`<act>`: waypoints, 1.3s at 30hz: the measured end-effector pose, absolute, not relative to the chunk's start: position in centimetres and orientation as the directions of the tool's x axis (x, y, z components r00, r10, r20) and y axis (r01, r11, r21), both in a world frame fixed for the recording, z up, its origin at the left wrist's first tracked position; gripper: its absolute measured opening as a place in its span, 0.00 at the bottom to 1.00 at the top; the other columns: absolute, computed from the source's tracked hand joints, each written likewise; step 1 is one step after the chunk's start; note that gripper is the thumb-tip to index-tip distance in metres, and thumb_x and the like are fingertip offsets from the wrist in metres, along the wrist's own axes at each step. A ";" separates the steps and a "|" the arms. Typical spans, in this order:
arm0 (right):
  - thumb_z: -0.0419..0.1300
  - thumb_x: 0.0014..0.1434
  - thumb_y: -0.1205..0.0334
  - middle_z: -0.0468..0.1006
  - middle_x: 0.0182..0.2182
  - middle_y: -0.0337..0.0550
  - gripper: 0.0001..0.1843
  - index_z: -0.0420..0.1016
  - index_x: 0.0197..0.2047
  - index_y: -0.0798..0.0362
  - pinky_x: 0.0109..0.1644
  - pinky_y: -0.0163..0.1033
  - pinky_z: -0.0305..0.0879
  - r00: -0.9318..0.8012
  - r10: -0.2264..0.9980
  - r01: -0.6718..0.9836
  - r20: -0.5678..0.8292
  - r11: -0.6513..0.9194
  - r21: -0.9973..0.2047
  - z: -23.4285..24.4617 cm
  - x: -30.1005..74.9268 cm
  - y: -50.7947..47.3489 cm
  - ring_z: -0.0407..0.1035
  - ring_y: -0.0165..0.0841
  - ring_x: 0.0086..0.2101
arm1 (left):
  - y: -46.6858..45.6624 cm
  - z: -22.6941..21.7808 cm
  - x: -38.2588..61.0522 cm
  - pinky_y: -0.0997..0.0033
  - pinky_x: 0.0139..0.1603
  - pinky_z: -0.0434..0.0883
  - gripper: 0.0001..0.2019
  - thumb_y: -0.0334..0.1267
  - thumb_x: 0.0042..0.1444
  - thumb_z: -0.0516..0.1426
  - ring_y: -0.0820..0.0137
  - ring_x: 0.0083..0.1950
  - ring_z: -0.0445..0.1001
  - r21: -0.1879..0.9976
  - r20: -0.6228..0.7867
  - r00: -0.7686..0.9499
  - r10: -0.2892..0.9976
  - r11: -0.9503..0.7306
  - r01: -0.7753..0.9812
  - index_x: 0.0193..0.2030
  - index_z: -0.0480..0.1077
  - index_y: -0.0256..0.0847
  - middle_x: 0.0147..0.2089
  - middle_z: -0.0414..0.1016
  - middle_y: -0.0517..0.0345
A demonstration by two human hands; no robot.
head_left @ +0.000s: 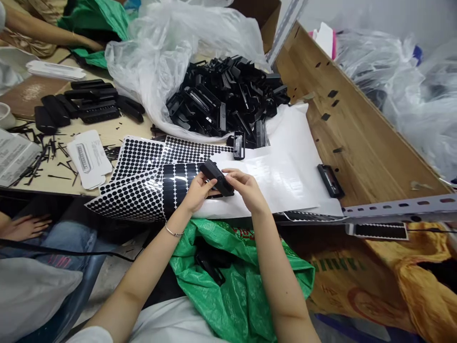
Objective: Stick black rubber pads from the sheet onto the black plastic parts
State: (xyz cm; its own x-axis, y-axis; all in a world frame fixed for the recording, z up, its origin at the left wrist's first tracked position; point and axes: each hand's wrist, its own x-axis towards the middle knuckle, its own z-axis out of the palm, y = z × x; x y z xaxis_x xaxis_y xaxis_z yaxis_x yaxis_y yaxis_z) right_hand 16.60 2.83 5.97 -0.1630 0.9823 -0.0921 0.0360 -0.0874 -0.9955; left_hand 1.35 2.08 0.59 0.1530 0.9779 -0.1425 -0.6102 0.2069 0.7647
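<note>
Both my hands hold one small black plastic part (pixel 216 177) just above the sheets at the table's near edge. My left hand (pixel 197 191) grips its left end with fingers curled; a thin bracelet circles that wrist. My right hand (pixel 245 186) pinches its right end. Under them lie sheets of black round stickers (pixel 143 166) and a white backing sheet (pixel 285 171) with most stickers gone. Behind the sheets, a big pile of the same black parts (pixel 228 95) spills from a clear plastic bag (pixel 160 52).
A green bag (pixel 243 281) holding black parts sits in my lap. A single black part (pixel 331 180) lies on the wooden board at right. Assembled black pieces (pixel 89 102), white cards (pixel 89 157) and black scraps cover the left table. Another person's arm (pixel 46 33) reaches in top left, a hand (pixel 24 226) at left.
</note>
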 end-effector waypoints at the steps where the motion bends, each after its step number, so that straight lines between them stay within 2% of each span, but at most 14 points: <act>1: 0.67 0.49 0.50 0.76 0.47 0.44 0.13 0.77 0.29 0.51 0.49 0.43 0.67 -0.155 0.985 0.048 -0.076 -0.069 -0.996 5.9 16.5 2.1 0.71 0.35 0.44 | 2.1 0.5 1.3 0.53 0.48 0.77 0.25 0.47 0.40 0.70 0.66 0.44 0.76 0.768 -0.138 0.154 0.978 0.204 -0.607 0.43 0.68 0.41 0.44 0.75 0.57; 5: 0.63 0.54 0.49 0.76 0.46 0.44 0.14 0.75 0.30 0.51 0.47 0.42 0.67 -0.079 0.997 0.095 0.019 0.027 -0.995 5.2 15.7 1.3 0.70 0.35 0.43 | 2.0 0.4 1.3 0.52 0.49 0.77 0.23 0.45 0.42 0.69 0.66 0.44 0.76 0.783 -0.121 0.163 0.979 0.195 -0.591 0.43 0.69 0.41 0.43 0.75 0.58; 9: 0.59 0.58 0.48 0.75 0.44 0.45 0.14 0.72 0.32 0.50 0.48 0.42 0.67 -0.040 0.995 0.129 0.092 0.096 -0.987 4.7 15.1 1.5 0.70 0.36 0.44 | 2.0 0.5 1.3 0.55 0.46 0.78 0.24 0.45 0.40 0.70 0.67 0.40 0.77 0.785 -0.129 0.163 0.978 0.201 -0.586 0.42 0.69 0.41 0.39 0.74 0.59; 13: 0.58 0.59 0.50 0.74 0.42 0.45 0.13 0.71 0.31 0.50 0.47 0.41 0.68 -0.017 0.990 0.161 0.139 0.140 -0.977 4.3 14.7 1.5 0.69 0.36 0.44 | 2.0 0.7 1.3 0.56 0.44 0.78 0.24 0.45 0.39 0.70 0.66 0.39 0.77 0.794 -0.134 0.156 0.979 0.200 -0.574 0.42 0.70 0.40 0.40 0.75 0.58; 22: 0.58 0.59 0.53 0.74 0.41 0.45 0.10 0.71 0.32 0.50 0.46 0.41 0.70 0.022 0.987 0.172 0.160 0.154 -0.973 3.7 14.4 1.6 0.69 0.36 0.44 | 2.0 1.0 1.4 0.62 0.42 0.79 0.23 0.45 0.38 0.71 0.69 0.38 0.77 0.798 -0.144 0.124 0.982 0.189 -0.572 0.39 0.71 0.39 0.39 0.76 0.59; 27: 0.58 0.59 0.56 0.74 0.41 0.45 0.08 0.71 0.31 0.50 0.46 0.41 0.69 0.058 0.979 0.191 0.196 0.181 -0.965 4.0 13.9 1.1 0.69 0.36 0.45 | 1.9 0.9 1.4 0.62 0.43 0.79 0.23 0.45 0.39 0.70 0.66 0.40 0.77 0.815 -0.134 0.113 0.985 0.174 -0.553 0.40 0.72 0.39 0.40 0.78 0.56; 33: 0.59 0.58 0.60 0.72 0.37 0.43 0.06 0.71 0.31 0.50 0.43 0.40 0.70 0.124 0.958 0.242 0.257 0.222 -0.944 4.2 13.3 0.6 0.69 0.35 0.42 | 1.9 0.9 1.4 0.63 0.42 0.79 0.24 0.46 0.37 0.71 0.64 0.42 0.78 0.826 -0.131 0.105 0.986 0.167 -0.538 0.40 0.72 0.39 0.40 0.78 0.56; 39: 0.64 0.53 0.57 0.73 0.35 0.41 0.08 0.72 0.29 0.50 0.41 0.40 0.73 0.217 0.947 0.145 0.236 0.208 -0.967 4.1 13.3 0.5 0.72 0.33 0.38 | 2.1 0.9 1.3 0.61 0.43 0.79 0.25 0.48 0.37 0.71 0.63 0.42 0.79 0.831 -0.135 0.146 0.980 0.192 -0.521 0.40 0.72 0.39 0.41 0.79 0.53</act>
